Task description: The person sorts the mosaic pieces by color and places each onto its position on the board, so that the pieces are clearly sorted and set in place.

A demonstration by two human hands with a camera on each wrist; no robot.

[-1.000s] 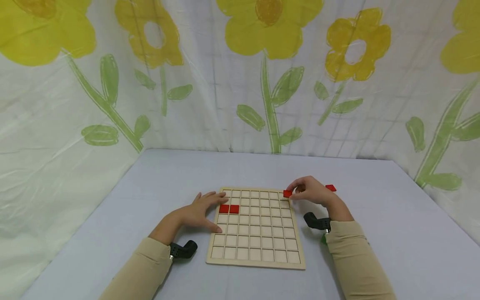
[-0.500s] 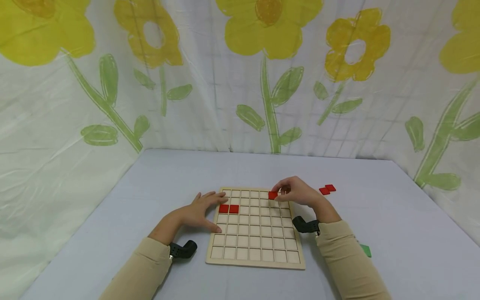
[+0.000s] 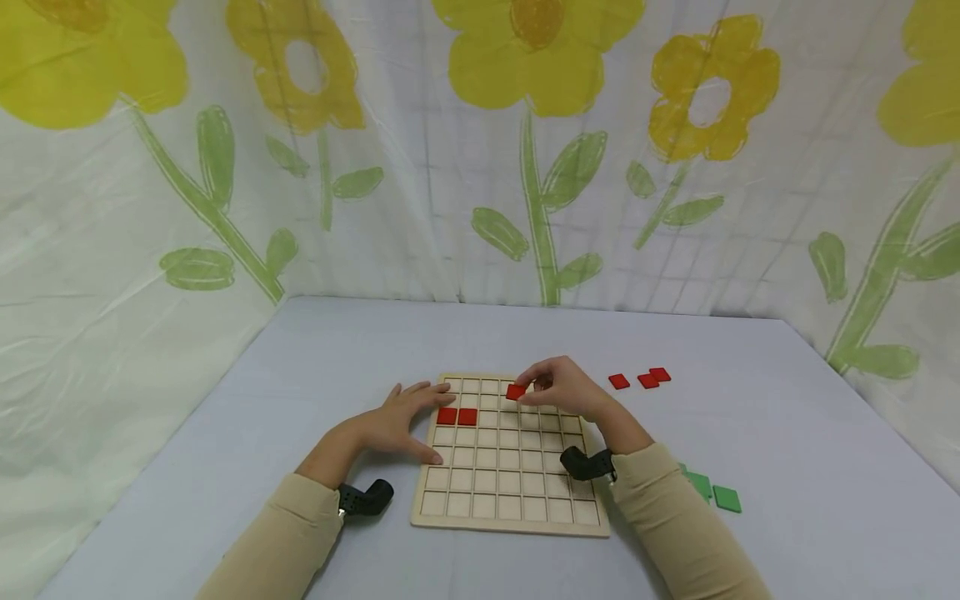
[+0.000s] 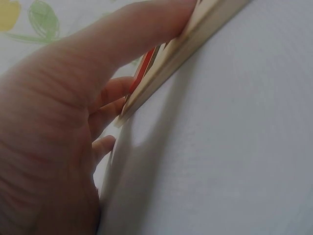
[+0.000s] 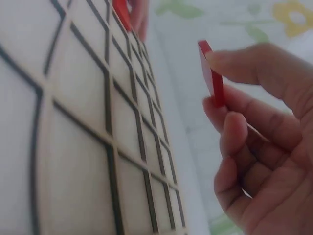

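Observation:
A pale wooden grid board (image 3: 497, 482) lies on the table, with two red square tiles side by side at the left of its second row, one of them this red tile (image 3: 467, 417). My left hand (image 3: 393, 423) rests on the board's left edge, fingers spread, thumb lower down on the rim; the left wrist view shows the thumb (image 4: 146, 22) over that edge. My right hand (image 3: 566, 389) pinches another red tile (image 5: 212, 73) between thumb and fingertips, above the far rows of the board. In the right wrist view the pinched tile is tilted on edge, apart from the grid.
Several loose red tiles (image 3: 618, 382) lie on the table beyond the board's far right corner. Green tiles (image 3: 727, 498) lie right of the board, partly hidden by the right sleeve (image 3: 675, 517). A flower-patterned curtain (image 3: 420, 167) hangs behind the table.
My right hand has moved left over the board with the pinched red tile, from its far right corner towards the middle. More loose red and green tiles now show. The left hand stays put.

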